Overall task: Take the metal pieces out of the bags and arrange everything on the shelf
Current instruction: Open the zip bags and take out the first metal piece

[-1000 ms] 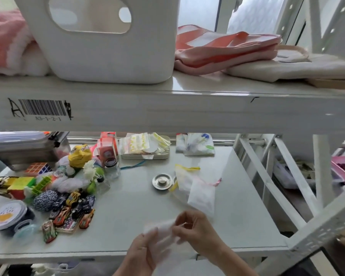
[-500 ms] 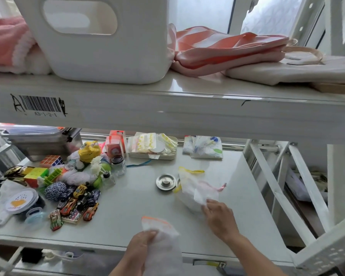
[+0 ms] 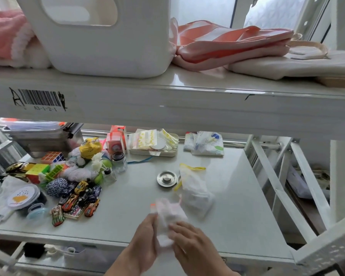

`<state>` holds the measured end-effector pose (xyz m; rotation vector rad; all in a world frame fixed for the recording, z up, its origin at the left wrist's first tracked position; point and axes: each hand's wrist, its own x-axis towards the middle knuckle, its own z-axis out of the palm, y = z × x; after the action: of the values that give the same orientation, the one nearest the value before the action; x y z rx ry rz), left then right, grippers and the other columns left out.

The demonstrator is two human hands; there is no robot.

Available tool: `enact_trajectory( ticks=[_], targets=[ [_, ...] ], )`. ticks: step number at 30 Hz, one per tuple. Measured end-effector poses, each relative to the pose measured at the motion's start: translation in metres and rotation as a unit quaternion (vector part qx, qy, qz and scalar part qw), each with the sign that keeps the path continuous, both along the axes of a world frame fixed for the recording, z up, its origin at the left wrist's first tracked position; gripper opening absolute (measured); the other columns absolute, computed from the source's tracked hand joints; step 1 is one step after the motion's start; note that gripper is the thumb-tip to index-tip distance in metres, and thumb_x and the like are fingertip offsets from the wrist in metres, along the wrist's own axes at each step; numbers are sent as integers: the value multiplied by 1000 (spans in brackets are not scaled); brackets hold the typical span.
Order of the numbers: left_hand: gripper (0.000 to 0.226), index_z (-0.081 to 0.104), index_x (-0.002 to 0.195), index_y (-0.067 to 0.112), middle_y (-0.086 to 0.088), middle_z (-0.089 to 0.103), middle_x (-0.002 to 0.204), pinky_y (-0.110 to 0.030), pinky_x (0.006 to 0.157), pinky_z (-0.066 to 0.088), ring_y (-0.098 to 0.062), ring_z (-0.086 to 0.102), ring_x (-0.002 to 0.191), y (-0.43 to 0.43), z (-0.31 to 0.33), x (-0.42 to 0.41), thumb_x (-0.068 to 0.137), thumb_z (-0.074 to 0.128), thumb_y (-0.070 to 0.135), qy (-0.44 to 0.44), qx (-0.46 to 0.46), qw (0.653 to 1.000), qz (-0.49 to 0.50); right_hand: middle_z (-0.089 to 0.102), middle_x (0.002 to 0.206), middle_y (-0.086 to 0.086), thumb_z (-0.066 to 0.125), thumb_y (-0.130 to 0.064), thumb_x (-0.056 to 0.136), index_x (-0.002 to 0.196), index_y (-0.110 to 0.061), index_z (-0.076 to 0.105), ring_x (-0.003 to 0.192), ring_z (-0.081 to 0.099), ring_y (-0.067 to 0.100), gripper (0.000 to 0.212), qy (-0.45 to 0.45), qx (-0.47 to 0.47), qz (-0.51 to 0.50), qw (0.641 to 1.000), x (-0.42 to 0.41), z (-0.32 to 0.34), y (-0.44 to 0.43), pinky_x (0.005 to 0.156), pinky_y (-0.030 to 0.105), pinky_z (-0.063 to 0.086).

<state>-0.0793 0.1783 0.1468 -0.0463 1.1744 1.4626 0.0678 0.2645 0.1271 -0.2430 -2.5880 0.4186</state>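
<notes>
Left hand and right hand both pinch a small plastic bag above the shelf. Metal dish beside a second bag; contents blurred.

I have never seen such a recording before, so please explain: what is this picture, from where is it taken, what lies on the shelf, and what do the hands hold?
There is no machine here. A person wears a camera on the head, so the single picture looks forward and down at their own two hands. The left hand and the right hand together hold a small clear bag with an orange strip, above the front of the shelf. The bag is blurred, so its contents cannot be seen. On the shelf lie a round metal piece, a second bag with a yellow strip beside it, and at the left a pile of toys, among them toy cars and puzzle cubes. A white bin stands on the shelf above.
</notes>
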Motion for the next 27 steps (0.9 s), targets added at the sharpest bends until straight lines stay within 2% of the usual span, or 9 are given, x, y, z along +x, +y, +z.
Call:
enact_trajectory(
  ticks=[3, 7, 10, 14, 17, 19, 22, 25, 27],
  targets=[
    [67, 71, 115, -1, -23, 69, 103, -42, 75, 55, -34, 63, 91, -6, -6, 0, 89, 49, 56, -12, 20, 1000, 20, 70, 122, -16, 64, -39, 78, 99, -33, 70, 115, 62, 6, 22, -41, -5, 10, 999, -1, -4, 0, 86, 19, 54],
    [36, 65, 110, -17, -29, 74, 90, -37, 61, 59, -35, 73, 67, -11, -14, 1, 93, 51, 13, 59, 0, 998, 37, 71, 116, -13, 65, -42, 84, 107, -28, 73, 112, 61, 2, 28, -18, -167, -34, 985, -6, 7, 19, 97, 20, 47],
    [28, 68, 95, -18, -29, 75, 78, -33, 49, 59, -34, 73, 59, -18, -18, -2, 92, 53, 5, 86, -45, 994, 53, 70, 117, 2, 66, -29, 79, 115, -17, 68, 109, 61, 23, 38, -16, -128, -179, 975, -31, 6, 60, 97, 31, 47],
    [30, 67, 103, -21, -32, 74, 90, -28, 53, 58, -30, 74, 66, -30, -14, 1, 92, 55, 5, 106, -58, 991, 63, 52, 141, 8, 64, -29, 83, 139, -12, 51, 125, 48, 32, 60, -177, -81, -274, 942, -69, 6, 108, 104, 40, 41],
    [27, 71, 86, -17, -12, 74, 56, -16, 42, 50, -13, 69, 46, -38, -12, -2, 92, 55, 3, 147, -41, 986, 68, 70, 114, 6, 56, -18, 86, 102, -12, 73, 111, 61, 31, 23, -175, -50, -289, 940, -81, 8, 124, 92, 37, 47],
    [27, 70, 90, -19, -12, 74, 57, -17, 45, 51, -15, 71, 48, -40, -7, -3, 92, 54, 2, 150, -27, 986, 75, 74, 88, 10, 55, -9, 84, 75, -9, 71, 92, 67, 35, 18, -95, -74, -315, 941, -81, 12, 126, 75, 37, 49],
    [27, 67, 91, -20, -17, 73, 58, -20, 40, 51, -20, 71, 47, -36, -2, -3, 92, 49, 0, 125, -22, 989, 75, 76, 95, 11, 69, -11, 82, 93, -9, 75, 93, 68, 34, 13, -14, -88, -308, 947, -82, 8, 125, 79, 39, 54],
    [28, 67, 92, -19, -22, 74, 64, -24, 40, 53, -26, 72, 50, -29, -6, -3, 95, 48, 1, 93, -33, 992, 85, 69, 116, 7, 70, -24, 77, 119, -11, 65, 107, 62, 32, 45, -136, -35, -275, 951, -83, -2, 121, 90, 41, 52],
    [28, 67, 101, -19, -22, 76, 73, -23, 48, 55, -25, 75, 59, -29, -11, -4, 94, 52, 4, 103, -28, 991, 84, 68, 114, 4, 58, -21, 81, 112, -13, 65, 107, 61, 29, 32, -200, -18, -298, 933, -84, -10, 125, 89, 37, 49]
  ],
)
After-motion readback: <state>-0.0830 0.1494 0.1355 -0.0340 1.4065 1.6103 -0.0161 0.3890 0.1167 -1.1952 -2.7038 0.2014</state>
